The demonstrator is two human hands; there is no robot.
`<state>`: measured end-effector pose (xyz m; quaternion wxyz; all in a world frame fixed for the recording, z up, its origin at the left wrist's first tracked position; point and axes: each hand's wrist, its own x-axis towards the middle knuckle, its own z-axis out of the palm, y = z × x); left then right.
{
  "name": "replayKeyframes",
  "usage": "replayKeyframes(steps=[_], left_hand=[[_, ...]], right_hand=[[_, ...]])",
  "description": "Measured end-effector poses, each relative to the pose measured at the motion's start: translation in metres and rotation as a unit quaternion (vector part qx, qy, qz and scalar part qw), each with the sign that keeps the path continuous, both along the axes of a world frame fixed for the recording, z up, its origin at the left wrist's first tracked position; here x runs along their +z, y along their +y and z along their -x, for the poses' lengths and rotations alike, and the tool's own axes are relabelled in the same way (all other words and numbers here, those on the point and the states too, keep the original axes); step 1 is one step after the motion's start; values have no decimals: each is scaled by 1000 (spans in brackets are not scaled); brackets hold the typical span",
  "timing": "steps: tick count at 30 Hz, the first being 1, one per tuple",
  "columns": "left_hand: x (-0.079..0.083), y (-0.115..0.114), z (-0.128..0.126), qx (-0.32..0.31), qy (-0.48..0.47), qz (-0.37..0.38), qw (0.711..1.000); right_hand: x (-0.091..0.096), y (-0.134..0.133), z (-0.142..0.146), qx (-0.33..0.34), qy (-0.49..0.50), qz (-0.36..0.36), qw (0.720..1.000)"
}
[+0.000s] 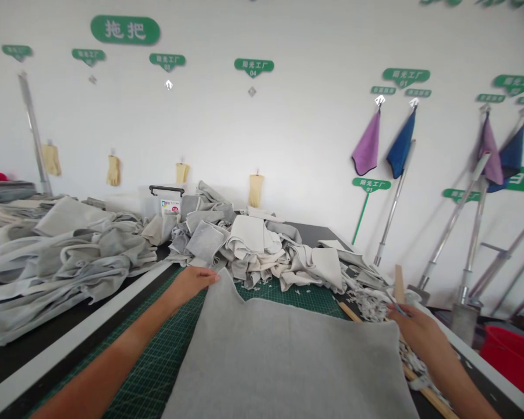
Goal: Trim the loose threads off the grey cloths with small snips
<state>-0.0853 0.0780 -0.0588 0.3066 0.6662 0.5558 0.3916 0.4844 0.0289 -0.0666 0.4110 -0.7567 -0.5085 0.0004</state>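
A large grey cloth (283,361) lies spread on the green cutting mat (166,355) in front of me. My left hand (195,280) rests on the cloth's far left corner, fingers stretched flat along its edge. My right hand (413,329) is at the cloth's far right corner, fingers closed around a thin pale tool (396,305) that I cannot name for sure. A wooden stick (423,390) lies along the mat's right side under my right forearm.
Heaps of grey and cream cloth pieces (253,244) fill the table behind the mat, with more (65,250) at the left. Small offcuts (367,297) lie at the right. A clear box (163,201) stands by the wall. Mop poles (458,233) and a red bucket (513,358) stand right.
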Motion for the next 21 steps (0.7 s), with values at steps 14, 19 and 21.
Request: replayKeyframes(steps=[14,19,21], left_hand=[[-39,-26,-70,-63,-16,-55,996],[-47,-36,-76,-85,-10,-85,993],[-47,-40,-79,-91,-13,-88,992]], right_hand=[[-5,4,284,414,95,57,904],[-39,7,297,479,117,23,870],[-44,5,296,486,128,17,864]])
